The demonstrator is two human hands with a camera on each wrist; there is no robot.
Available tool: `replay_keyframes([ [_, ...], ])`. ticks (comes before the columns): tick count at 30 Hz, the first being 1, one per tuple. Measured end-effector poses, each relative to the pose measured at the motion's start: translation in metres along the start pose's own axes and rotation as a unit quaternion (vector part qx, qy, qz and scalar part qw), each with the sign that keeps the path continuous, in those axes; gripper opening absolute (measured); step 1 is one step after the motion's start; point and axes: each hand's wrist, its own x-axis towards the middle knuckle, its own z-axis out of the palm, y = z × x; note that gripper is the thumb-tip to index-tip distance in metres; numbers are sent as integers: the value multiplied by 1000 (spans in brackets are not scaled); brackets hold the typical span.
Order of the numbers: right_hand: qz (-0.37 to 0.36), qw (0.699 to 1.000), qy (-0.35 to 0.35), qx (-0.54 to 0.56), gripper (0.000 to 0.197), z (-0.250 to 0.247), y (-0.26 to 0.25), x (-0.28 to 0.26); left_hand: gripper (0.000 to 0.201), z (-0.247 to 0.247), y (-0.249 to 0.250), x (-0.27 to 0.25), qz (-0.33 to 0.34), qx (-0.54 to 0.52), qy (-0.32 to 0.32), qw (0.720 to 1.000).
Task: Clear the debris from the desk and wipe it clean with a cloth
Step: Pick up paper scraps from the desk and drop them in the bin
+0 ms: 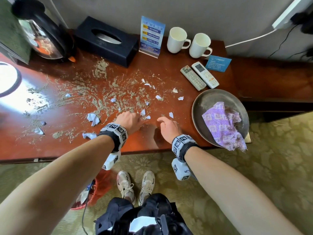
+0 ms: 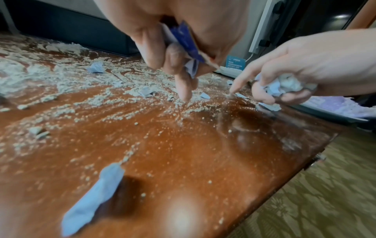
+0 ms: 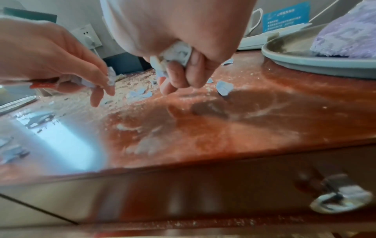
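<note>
A glossy reddish-brown wooden counter [image 1: 169, 72] is strewn with pale gritty crumbs [image 1: 101, 92] smeared in streaks across its middle and left, with small torn white paper scraps [image 1: 93, 118] scattered among them. At the right, a crumpled purple patterned cloth [image 1: 223, 124] lies in a round grey metal tray [image 1: 203, 100], drooping over its near rim.

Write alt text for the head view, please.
Two hands, left and right, pick paper scraps off a wooden desk strewn with crumbs. At right a purple cloth lies on a tray; behind stand two mugs, two remotes, a tissue box and a kettle.
</note>
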Motion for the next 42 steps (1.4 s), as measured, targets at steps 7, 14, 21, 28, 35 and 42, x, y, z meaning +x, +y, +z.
replay_keyframes([
  [7, -14, 986, -10, 164, 42, 1, -24, 14, 36, -4, 9, 4, 42, -15, 5, 999],
  [14, 12, 970, -14, 243, 43, 4, -32, 23, 32, -12, 10, 4, 51, -28, -11, 998],
  [21, 72, 931, -57, 352, 43, 6, -39, 20, 17, -19, 12, 3, 17, -90, 1, 996],
  [28, 119, 867, -69, 479, 14, 4, -47, 20, 31, -23, 8, 6, 21, -122, 12, 992],
  [35, 137, 865, -68, 478, 23, 5, -44, 21, 29, -19, 7, 8, 21, -158, -18, 987],
  [42, 147, 913, -46, 378, 23, -6, -37, 21, 30, -17, 8, 13, -20, -170, -10, 985],
])
